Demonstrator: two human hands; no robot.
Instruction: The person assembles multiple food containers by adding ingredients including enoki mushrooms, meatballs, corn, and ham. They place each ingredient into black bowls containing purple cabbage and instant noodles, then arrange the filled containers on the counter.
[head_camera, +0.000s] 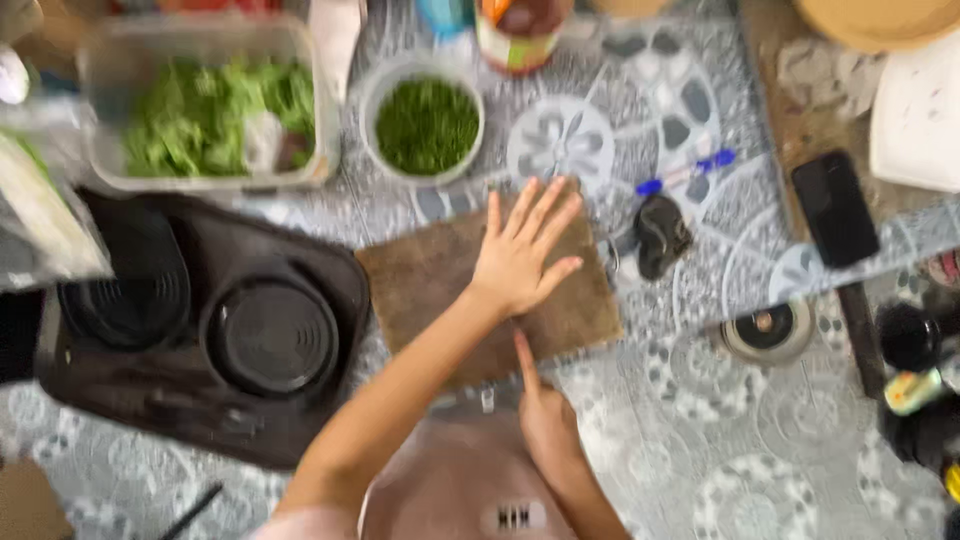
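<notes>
Here, left hand (520, 255) flat on brown cloth (430, 280), red-labelled jar (517, 35) beyond

A grey patterned cloth (640, 110) with pale floral circles covers the surface.

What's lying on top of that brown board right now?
Only the left hand, pressed flat with fingers spread on the brown board. The right hand touches its near edge with one finger. Whatever lies beneath the palm, and under the board itself, is covered.
</notes>
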